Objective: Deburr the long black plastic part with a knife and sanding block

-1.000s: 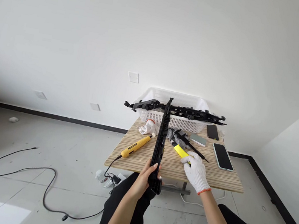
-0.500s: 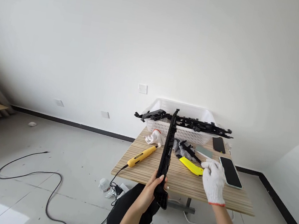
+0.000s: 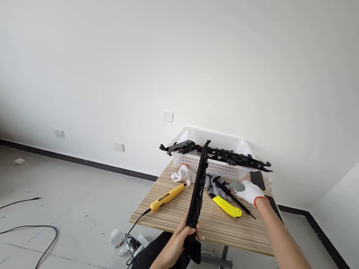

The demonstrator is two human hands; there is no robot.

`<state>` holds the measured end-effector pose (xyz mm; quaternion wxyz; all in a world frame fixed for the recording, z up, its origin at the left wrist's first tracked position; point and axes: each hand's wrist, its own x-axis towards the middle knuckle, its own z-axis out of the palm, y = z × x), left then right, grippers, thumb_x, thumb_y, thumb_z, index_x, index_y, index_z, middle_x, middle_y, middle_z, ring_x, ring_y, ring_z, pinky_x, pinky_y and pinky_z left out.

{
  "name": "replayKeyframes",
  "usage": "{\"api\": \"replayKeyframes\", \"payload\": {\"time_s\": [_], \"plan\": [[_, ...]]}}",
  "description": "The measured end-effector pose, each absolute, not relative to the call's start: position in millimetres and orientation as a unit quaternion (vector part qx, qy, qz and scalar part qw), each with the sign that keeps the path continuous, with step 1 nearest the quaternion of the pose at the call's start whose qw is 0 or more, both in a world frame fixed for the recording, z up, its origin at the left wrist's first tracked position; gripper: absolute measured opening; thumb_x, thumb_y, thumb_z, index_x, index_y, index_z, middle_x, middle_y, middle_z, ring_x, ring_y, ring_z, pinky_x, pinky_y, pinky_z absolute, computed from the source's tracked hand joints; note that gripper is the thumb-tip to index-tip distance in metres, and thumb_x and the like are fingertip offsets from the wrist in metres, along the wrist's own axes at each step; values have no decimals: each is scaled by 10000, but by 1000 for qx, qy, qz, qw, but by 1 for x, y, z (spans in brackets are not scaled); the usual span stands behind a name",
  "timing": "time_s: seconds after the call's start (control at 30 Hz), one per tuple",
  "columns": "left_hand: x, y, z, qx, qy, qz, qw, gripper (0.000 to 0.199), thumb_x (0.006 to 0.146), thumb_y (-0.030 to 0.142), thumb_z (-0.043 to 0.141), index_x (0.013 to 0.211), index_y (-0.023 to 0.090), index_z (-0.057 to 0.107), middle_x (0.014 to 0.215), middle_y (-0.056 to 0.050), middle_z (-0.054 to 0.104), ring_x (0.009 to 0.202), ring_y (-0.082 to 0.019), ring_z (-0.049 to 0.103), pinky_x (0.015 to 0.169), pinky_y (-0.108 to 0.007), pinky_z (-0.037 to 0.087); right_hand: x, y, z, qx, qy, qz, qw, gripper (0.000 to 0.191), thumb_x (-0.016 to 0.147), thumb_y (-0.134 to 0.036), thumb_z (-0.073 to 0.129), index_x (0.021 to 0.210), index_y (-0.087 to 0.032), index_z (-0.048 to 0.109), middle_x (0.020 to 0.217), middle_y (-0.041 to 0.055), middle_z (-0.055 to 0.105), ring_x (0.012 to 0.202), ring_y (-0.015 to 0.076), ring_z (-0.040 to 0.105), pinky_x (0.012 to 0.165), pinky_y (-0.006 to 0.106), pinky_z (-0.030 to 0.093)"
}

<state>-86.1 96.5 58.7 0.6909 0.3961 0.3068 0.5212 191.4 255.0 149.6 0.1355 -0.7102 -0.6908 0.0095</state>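
Note:
My bare left hand (image 3: pixel 177 243) is wrapped round the lower end of a long black plastic part (image 3: pixel 198 188), which points away from me over the table. My right hand (image 3: pixel 249 192), in a white glove with an orange cuff, reaches over the table's right side and touches a grey-green flat piece (image 3: pixel 237 186); its fingertips are hard to make out. Just left of it, a black caliper-like tool (image 3: pixel 233 196) lies partly on a grey cloth (image 3: pixel 214 187). A yellow-green cutter (image 3: pixel 227 206) is nearer to me.
On the striped wooden table (image 3: pixel 165 217) lie a yellow corded tool (image 3: pixel 167 197), a white glove (image 3: pixel 184 174) and two phones at the right, one at the back (image 3: pixel 257 179). Behind, a white basket (image 3: pixel 192 162) holds black parts (image 3: pixel 231 157). Cable and bottle (image 3: pixel 118 240) are on the floor.
My right hand has moved away from the black caliper-like tool, further back to the grey-green piece. That tool now lies on the table. The view has tilted slightly up.

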Motion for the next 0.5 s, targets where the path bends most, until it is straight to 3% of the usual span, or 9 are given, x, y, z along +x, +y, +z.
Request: {"api": "replayKeyframes", "payload": {"time_s": [0.17,0.27,0.37,0.43,0.5], "plan": [[-87,97,55,374,272,528,713,191,791,198,469,977,225,508,914,-12,573,740,-180,625,793,-357,465,183,230,155,-716,-686,-4,134,625,771,-372,736,1331,-181,535,1272,187,530,1031,316,635,842,419,492],[-87,97,55,362,270,526,721,246,769,179,473,1009,231,487,936,-7,573,707,-159,615,795,-355,466,164,194,163,-672,-702,52,229,683,789,-479,672,1393,-220,486,1330,176,513,1020,315,642,854,433,488],[-87,96,59,368,283,520,717,239,747,154,469,975,224,496,932,-3,580,715,-156,612,795,-341,462,139,158,172,-532,-728,286,324,667,795,-438,672,1410,-284,467,1282,99,595,1057,245,630,874,383,505],[-86,95,62,364,297,519,714,247,741,154,474,977,222,504,903,-4,598,721,-171,615,783,-347,464,125,143,175,-431,-700,481,305,524,857,-440,582,1343,-250,538,1116,80,672,818,183,673,708,333,547],[-86,95,64,362,309,519,710,266,760,176,506,1023,212,517,847,-10,629,734,-194,619,785,-352,458,113,137,172,-379,-670,594,235,433,874,-492,546,1146,-175,661,884,71,722,584,148,641,532,276,518]]}}
